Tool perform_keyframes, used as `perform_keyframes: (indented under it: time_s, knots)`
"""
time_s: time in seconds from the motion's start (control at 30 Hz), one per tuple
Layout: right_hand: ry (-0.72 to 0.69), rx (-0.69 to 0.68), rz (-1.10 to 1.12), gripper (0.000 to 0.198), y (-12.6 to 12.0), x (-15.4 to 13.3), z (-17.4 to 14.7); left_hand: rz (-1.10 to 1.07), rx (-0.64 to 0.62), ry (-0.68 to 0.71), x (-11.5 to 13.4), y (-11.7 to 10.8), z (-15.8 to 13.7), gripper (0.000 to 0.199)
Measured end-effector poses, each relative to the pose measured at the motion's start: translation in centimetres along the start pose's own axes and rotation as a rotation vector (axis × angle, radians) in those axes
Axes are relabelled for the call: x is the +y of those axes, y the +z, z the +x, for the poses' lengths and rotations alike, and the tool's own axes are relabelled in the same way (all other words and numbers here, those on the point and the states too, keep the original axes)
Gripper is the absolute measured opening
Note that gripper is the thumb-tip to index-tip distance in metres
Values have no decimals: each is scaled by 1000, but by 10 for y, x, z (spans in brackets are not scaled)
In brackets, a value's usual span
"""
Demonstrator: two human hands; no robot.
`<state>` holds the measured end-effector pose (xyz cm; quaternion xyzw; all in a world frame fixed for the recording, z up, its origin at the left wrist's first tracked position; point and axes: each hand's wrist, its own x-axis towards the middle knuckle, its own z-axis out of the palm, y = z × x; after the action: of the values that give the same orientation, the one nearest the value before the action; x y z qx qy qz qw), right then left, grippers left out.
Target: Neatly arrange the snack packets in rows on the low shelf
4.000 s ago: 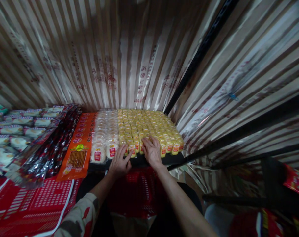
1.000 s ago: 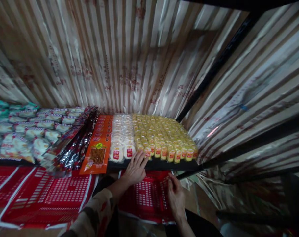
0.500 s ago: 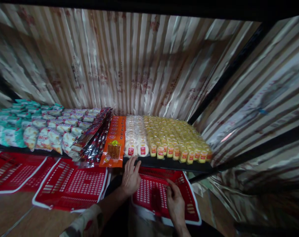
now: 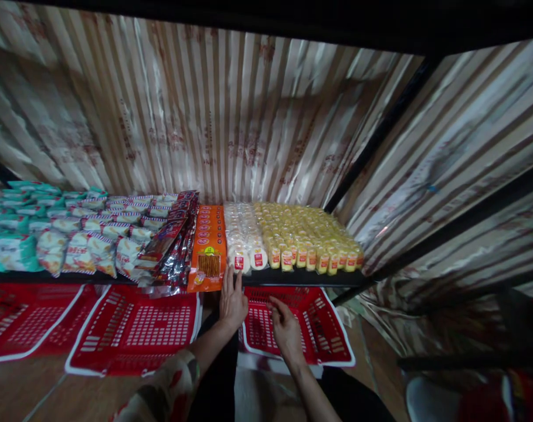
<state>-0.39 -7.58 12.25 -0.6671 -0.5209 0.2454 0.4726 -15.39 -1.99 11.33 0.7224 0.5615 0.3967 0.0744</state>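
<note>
The left hand (image 4: 234, 306), fingers parted, is at the white packets (image 4: 245, 237); the right hand (image 4: 287, 333) curls over a basket (image 4: 321, 328), grip unclear.

packets (image 4: 173, 234) in rows on a dark shelf (image 4: 296, 278)

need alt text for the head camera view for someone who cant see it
A left hand reaches the front edge of a black shelf, by an orange packet and round white packets, while the right hand, fingers curled, is over a red basket. Yellow packets fill the right end; dark red packets and teal bags lie further left.
</note>
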Motion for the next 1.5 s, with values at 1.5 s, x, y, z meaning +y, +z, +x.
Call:
perform_keyframes:
  time_s: [1.5]
  knots:
    - [-323,-54,-142,56,67,8,87,-122,26,-203,-32,35,60,61]
